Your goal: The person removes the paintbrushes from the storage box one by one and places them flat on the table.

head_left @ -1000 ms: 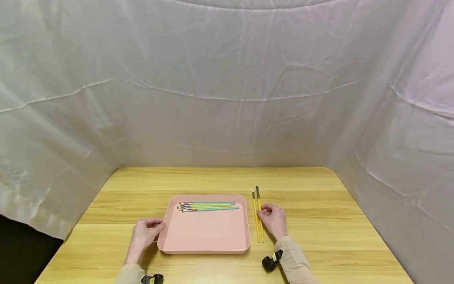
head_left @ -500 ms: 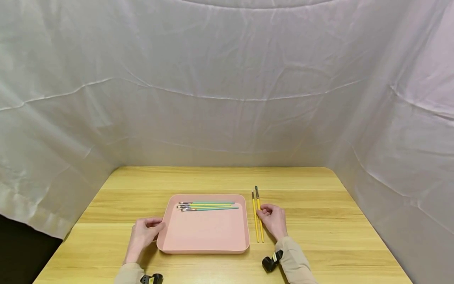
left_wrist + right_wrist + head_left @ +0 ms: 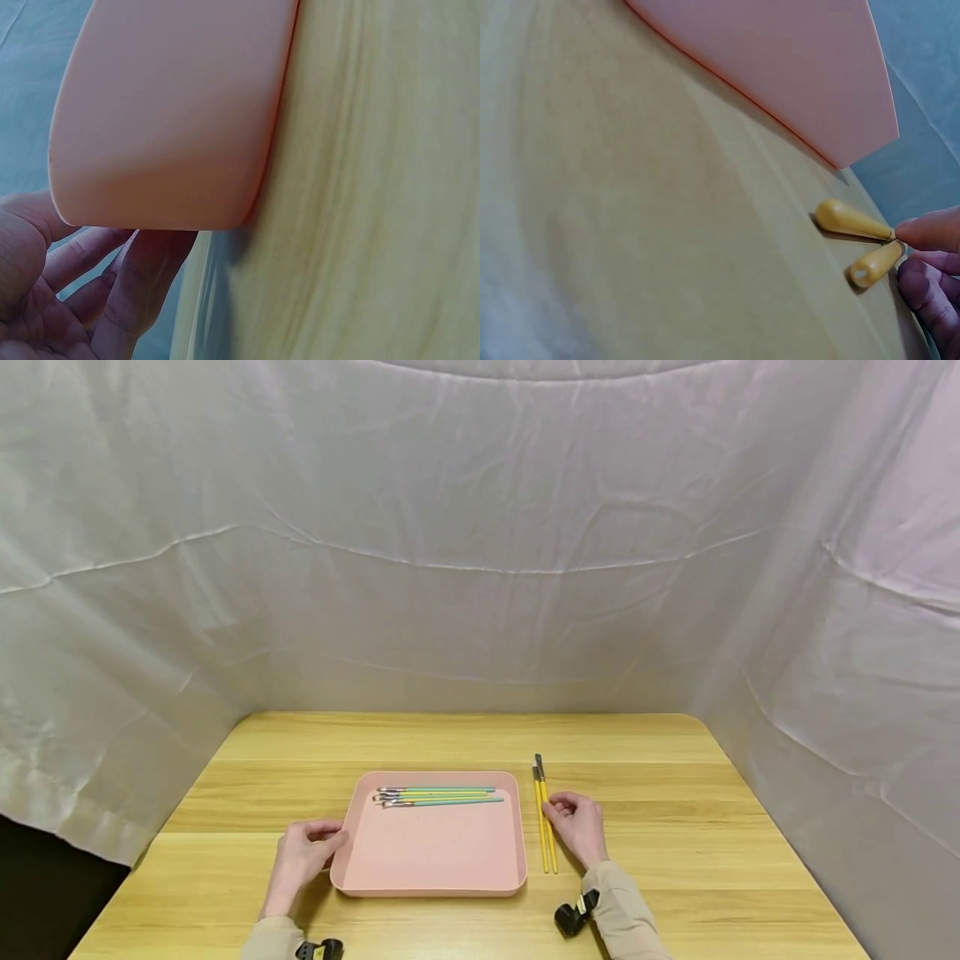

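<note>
In the head view, a pink tray [image 3: 431,852] holds several paintbrushes [image 3: 442,793] with teal and yellow handles, lying crosswise near its far side. My left hand [image 3: 303,856] grips the tray's left edge, the thumb at the rim; in the left wrist view its fingers [image 3: 146,277] are partly hidden by the tray wall. Right of the tray lie two yellow paintbrushes, bristles pointing away. My right hand [image 3: 579,827] pinches the right paintbrush [image 3: 552,852] around mid-handle. Its head leans against the left paintbrush [image 3: 542,827]. In the right wrist view, both handle ends [image 3: 875,266] rest on the table.
The wooden table [image 3: 712,843] extends around the tray and brushes. Pale grey cloth [image 3: 480,627] hangs behind and along both sides. A small black camera [image 3: 573,917] is strapped to the right wrist, and another camera [image 3: 322,949] to the left.
The right yellow paintbrush's head has shifted slightly left, closing the gap to the other brush. The tray has edged very slightly left. My hands stay almost where they were.
</note>
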